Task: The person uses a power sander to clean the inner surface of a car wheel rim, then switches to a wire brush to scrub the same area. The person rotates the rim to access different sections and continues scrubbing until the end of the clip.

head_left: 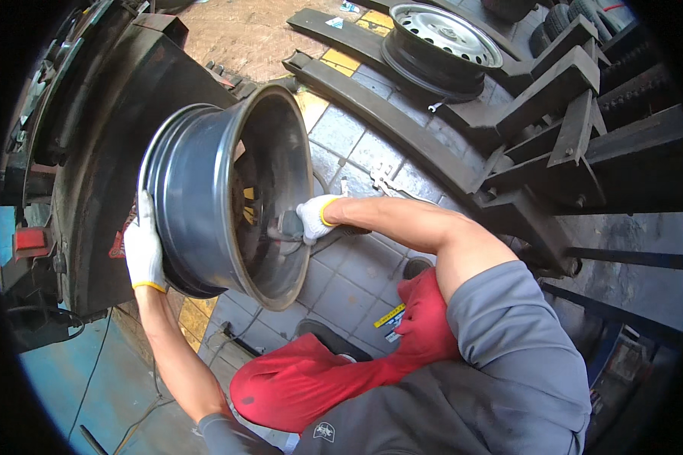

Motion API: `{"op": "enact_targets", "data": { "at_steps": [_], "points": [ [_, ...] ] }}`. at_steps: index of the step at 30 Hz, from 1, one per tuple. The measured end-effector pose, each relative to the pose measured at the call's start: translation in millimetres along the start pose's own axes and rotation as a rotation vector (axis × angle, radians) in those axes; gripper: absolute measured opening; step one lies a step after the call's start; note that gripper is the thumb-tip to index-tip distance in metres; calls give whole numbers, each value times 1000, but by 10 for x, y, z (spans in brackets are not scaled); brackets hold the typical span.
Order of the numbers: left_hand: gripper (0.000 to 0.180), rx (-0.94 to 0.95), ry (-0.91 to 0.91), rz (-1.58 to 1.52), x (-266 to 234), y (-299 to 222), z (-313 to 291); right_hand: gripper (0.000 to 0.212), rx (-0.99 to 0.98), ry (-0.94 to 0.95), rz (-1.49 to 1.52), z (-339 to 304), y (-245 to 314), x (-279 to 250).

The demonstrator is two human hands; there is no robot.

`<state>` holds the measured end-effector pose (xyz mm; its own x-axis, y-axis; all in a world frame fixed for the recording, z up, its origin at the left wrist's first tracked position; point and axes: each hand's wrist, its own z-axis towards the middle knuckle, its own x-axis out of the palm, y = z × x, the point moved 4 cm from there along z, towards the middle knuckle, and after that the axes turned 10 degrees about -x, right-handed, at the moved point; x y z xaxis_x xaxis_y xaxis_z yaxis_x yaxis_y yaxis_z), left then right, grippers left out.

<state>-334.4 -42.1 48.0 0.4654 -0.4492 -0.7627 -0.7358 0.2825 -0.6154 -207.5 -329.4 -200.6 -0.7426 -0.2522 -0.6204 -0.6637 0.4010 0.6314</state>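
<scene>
A dark steel wheel rim stands on its side in front of me, its open end turned to the right. My left hand, in a white glove with a yellow cuff, grips its left edge, fingers pointing up along the lip. My right hand, gloved the same way, is closed round a grey hand-held grinder. The grinder's head is inside the rim's open end, by the inner wall; whether it touches the metal I cannot tell. Part of the tool's dark body shows under my right wrist.
A large dark machine stands close on the left. Steel beams and a heavy frame lie to the right. Another wheel rim rests on the beams. Locking pliers lie on the tiles, and cables cross the floor.
</scene>
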Motion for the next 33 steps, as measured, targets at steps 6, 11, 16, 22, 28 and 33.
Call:
{"op": "enact_targets", "data": {
  "at_steps": [6, 11, 16, 22, 28, 33],
  "points": [
    [94, 77, -49, 258, -161, -53, 417, 62, 148, -318, -26, -194, -285, -364],
    [95, 35, -22, 161, 80, -403, 296, 78, 180, -455, -82, -172, -800, -341],
    [93, 44, -49, 201, 18, -310, 400, 68, 103, -272, -100, -520, -394, -47],
    [87, 22, -24, 152, 19, -329, 244, 86, 124, -412, 132, -1133, -618, -296],
    [77, 147, 117, -112, 91, -264, 185, 81, 124, -815, 739, -1806, -1052, -117],
    [60, 297, -54, -70, -8, -252, -46, 36, 62, -1077, 1095, -2399, -695, -383]
  ]
}}
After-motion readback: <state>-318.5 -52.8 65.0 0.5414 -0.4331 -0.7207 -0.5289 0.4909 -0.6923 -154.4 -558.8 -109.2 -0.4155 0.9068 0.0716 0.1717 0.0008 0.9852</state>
